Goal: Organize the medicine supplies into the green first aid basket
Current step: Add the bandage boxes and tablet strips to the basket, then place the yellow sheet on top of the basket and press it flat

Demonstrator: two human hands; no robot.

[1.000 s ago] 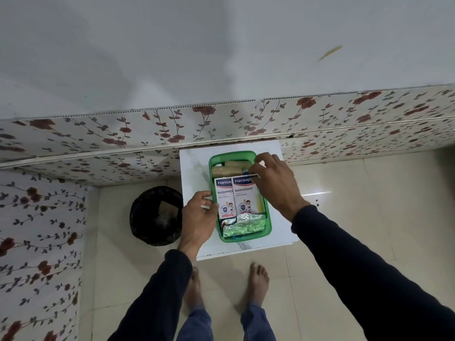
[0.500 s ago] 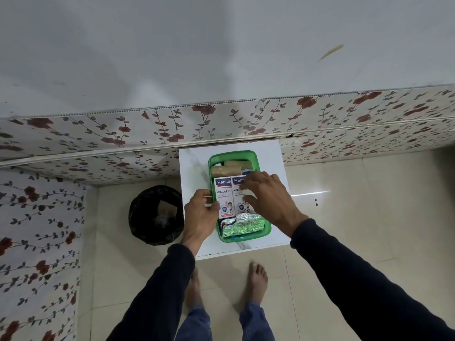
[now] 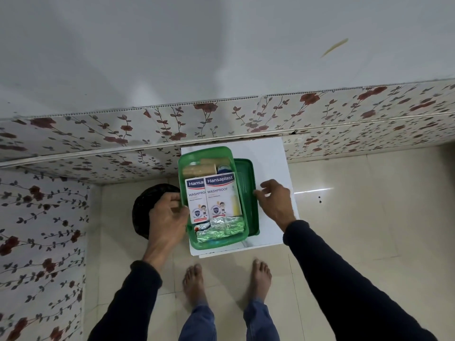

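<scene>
The green first aid basket (image 3: 212,243) is over the left part of the small white table (image 3: 270,163), and my left hand (image 3: 167,215) grips its left rim. Inside lie two Hansaplast boxes (image 3: 220,195) side by side, beige bandage rolls (image 3: 199,169) at the far end, a blue item (image 3: 224,169) and foil blister strips (image 3: 221,228) at the near end. A flat green lid (image 3: 249,185) lies partly under the basket on its right. My right hand (image 3: 275,203) has its fingers apart, with the fingertips at the lid's right edge.
A black bin (image 3: 144,207) stands on the tiled floor left of the table, partly behind my left hand. The floral-panelled wall (image 3: 221,119) runs directly behind the table. My bare feet (image 3: 194,279) are just in front of it.
The basket has shifted left and toward me in my left hand, uncovering the green lid. My right hand has left the boxes and moved right to the lid's edge.
</scene>
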